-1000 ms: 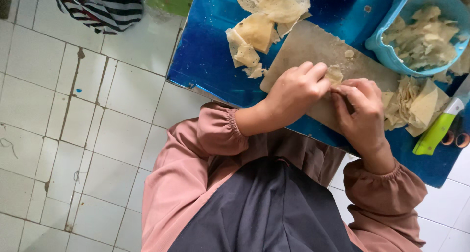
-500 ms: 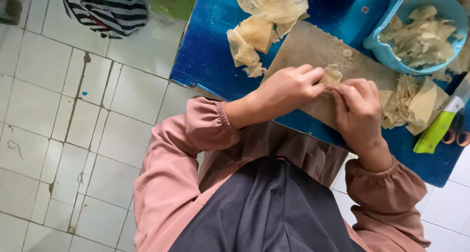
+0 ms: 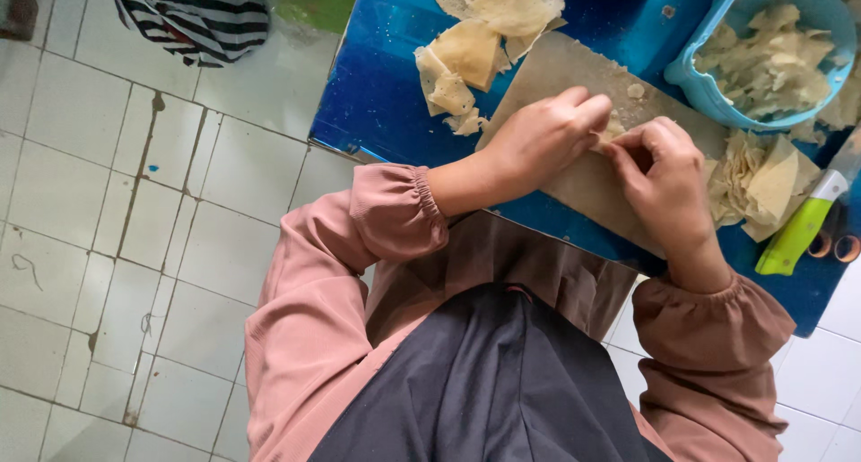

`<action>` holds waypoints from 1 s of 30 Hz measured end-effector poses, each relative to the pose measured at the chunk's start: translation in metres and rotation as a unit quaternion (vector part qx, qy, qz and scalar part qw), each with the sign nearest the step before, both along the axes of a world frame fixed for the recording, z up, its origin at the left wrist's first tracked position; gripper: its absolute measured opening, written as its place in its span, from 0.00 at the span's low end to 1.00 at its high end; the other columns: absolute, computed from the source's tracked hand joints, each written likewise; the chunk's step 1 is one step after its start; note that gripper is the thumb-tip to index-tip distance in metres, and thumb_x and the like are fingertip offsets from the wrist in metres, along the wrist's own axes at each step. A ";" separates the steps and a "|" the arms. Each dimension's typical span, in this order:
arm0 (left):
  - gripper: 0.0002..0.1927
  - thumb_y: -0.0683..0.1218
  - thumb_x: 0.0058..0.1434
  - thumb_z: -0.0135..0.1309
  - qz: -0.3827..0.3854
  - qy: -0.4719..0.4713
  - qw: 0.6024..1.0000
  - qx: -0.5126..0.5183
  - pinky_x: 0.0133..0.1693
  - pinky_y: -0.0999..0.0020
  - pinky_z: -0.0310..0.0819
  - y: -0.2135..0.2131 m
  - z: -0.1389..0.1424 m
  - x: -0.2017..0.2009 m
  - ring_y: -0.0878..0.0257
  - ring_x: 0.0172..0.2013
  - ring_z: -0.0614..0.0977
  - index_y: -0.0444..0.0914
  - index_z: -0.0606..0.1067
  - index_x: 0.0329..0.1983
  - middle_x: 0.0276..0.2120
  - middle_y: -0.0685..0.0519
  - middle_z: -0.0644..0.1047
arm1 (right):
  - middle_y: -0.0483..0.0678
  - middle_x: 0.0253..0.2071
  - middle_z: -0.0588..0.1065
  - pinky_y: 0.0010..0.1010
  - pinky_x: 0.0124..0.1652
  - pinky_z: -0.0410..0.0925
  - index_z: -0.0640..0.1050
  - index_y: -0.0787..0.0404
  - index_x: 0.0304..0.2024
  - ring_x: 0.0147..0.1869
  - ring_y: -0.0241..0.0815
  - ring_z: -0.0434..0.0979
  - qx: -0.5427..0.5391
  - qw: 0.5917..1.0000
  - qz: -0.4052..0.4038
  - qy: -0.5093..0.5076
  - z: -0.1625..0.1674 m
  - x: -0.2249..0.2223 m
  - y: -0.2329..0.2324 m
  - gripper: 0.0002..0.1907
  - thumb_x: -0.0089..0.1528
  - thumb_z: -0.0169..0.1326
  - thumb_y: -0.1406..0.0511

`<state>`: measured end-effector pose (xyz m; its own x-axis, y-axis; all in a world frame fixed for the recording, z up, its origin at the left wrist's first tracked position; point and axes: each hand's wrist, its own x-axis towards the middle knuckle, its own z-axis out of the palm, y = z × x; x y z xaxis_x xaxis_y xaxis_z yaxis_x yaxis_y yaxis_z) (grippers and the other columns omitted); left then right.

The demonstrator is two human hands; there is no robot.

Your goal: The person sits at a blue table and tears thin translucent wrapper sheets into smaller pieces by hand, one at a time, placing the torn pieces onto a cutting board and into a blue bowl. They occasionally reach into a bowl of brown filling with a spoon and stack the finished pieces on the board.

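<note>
A piece of dough point(image 3: 613, 128) is pinched between the fingertips point(image 3: 599, 112) over a board point(image 3: 574, 179) on the table point(image 3: 377, 85). Wrappers point(image 3: 475, 40) are piled left of the fingers, a bowl point(image 3: 708, 85) is set beyond them to the right, and a knife point(image 3: 798, 229) is laid further right.

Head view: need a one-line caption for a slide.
Left hand and right hand pinch a small pale dough piece over a wooden board on a blue table.

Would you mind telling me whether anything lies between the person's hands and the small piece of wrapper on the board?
Nothing visible does. The left hand and the right hand both meet at the small wrapper piece on the wooden cutting board, fingertips on it. The wrapper stacks lie off to both sides.
</note>
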<state>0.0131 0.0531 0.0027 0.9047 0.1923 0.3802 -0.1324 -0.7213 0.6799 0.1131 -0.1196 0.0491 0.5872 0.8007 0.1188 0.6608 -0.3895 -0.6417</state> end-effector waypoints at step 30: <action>0.11 0.41 0.60 0.53 -0.030 -0.057 0.995 0.076 0.42 0.61 0.78 0.006 0.011 -0.004 0.51 0.45 0.80 0.39 0.75 0.47 0.41 0.49 0.73 | 0.56 0.46 0.72 0.41 0.53 0.66 0.77 0.68 0.46 0.52 0.58 0.73 0.006 0.996 0.086 -0.032 0.005 0.009 0.002 0.04 0.68 0.56 0.75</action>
<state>0.0093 0.0588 0.0140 0.8616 0.0723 0.5024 -0.2482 -0.8034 0.5413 0.1224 -0.1178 0.0539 0.4333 0.8866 0.1618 0.7565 -0.2602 -0.6000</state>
